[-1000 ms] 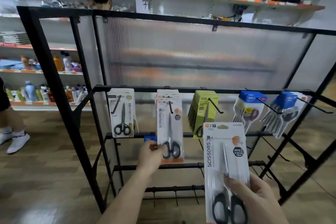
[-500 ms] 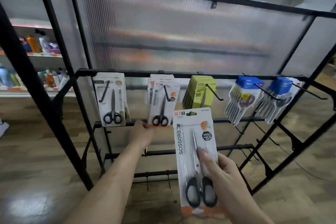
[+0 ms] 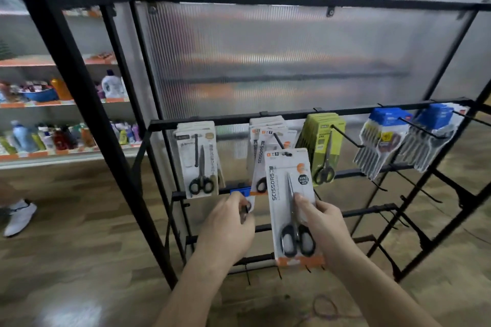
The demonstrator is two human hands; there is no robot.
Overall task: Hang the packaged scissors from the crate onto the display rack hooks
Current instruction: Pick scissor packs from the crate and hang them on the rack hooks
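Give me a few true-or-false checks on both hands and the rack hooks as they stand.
1. The right hand holds a white scissors pack. True.
2. The green packs hang on the leftmost hook. False: they hang on the third hook from the left, and white packs hang leftmost.
3. Blue-topped packs hang on the two rightmost hooks. True.
4. The left hand touches nothing. False: it pinches the bottom of a hung pack on the second hook.

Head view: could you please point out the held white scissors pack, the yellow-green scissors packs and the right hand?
white scissors pack [image 3: 275,186], head view, its SCISSORS lettering.
yellow-green scissors packs [image 3: 322,137], head view, front card's upper half.
right hand [image 3: 328,223], head view, back of the hand.
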